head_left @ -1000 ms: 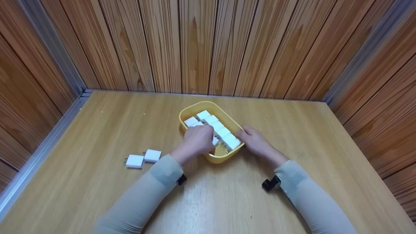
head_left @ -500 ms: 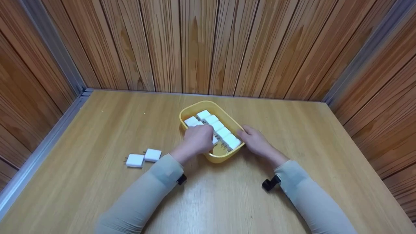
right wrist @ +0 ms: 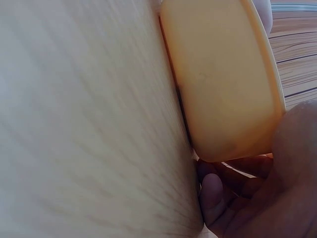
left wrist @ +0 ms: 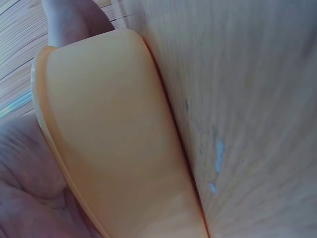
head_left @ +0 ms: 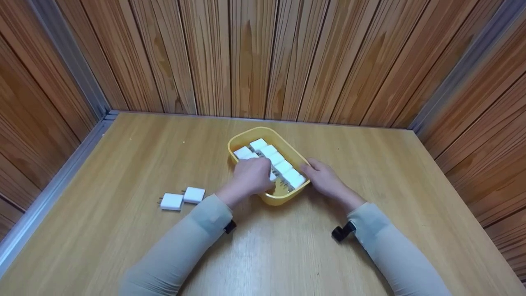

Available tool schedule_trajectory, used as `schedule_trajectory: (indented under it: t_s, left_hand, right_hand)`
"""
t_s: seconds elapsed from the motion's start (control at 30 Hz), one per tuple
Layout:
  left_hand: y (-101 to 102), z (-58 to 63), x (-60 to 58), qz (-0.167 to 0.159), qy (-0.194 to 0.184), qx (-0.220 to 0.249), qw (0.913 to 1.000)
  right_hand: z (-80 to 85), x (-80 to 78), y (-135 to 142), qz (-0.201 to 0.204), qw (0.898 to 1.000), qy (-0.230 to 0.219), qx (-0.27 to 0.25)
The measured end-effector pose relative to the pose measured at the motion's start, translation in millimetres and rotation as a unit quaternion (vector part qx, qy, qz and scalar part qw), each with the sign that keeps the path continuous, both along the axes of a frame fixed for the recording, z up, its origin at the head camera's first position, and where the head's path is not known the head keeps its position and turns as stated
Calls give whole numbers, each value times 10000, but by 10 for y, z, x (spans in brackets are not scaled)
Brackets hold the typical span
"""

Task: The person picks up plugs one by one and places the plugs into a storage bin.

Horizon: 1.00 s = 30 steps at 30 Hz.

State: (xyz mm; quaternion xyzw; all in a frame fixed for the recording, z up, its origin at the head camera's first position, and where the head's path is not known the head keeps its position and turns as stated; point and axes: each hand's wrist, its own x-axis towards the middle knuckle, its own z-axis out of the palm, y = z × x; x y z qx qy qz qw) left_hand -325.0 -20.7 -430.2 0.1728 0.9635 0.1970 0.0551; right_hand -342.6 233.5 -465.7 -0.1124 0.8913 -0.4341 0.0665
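A yellow plastic bin (head_left: 283, 199) stands slantwise on the table, with white plug adapters (head_left: 282, 167) in two rows inside it. My left hand (head_left: 251, 174) reaches over the bin's near left rim, knuckles up, above the left row. Its fingertips are hidden, so whether they pinch an adapter does not show; a white adapter (head_left: 273, 176) peeks out beside them. The left wrist view has the palm (left wrist: 29, 173) against the rim. At the bin's right corner my right hand (head_left: 326, 179) grips the rim and wall, thumb on top, fingers (right wrist: 214, 191) low outside.
Two white plug adapters (head_left: 171, 202) (head_left: 194, 195) lie on the wooden table (head_left: 287, 255) left of the bin, prongs pointing left. Wood-panelled walls (head_left: 246, 61) enclose the back and both sides. Small dark wrist devices (head_left: 342, 232) sit by the sleeve cuffs.
Almost nothing differs. The whole head view has shifted very slightly, while both hands keep their places at the bin and the two loose adapters stay on the table.
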Motion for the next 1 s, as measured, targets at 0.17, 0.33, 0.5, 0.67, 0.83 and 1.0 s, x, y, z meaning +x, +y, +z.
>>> schedule_trajectory:
  t_s: [0.17,0.33,0.5,0.67,0.83,1.0]
  left_hand:
    - [18,-10,-25,-35,187,-96,9998]
    - [6,-10,-39,-20,271,270,9993]
    - [-43,65,-30,40,451,569,9973]
    - [-109,173,-15,145,453,889,9949]
    - [-170,241,11,102,525,840,9950]
    - [-215,259,18,65,640,733,9952]
  right_hand:
    - [-3,7,0,1,9998,139,-116]
    - [-5,0,0,-23,9998,164,-96]
    - [-3,-14,3,69,9999,104,-24]
    - [5,-17,3,118,9999,96,-37]
    - [8,-15,3,80,9999,79,46]
    - [7,-6,-3,58,9999,86,13]
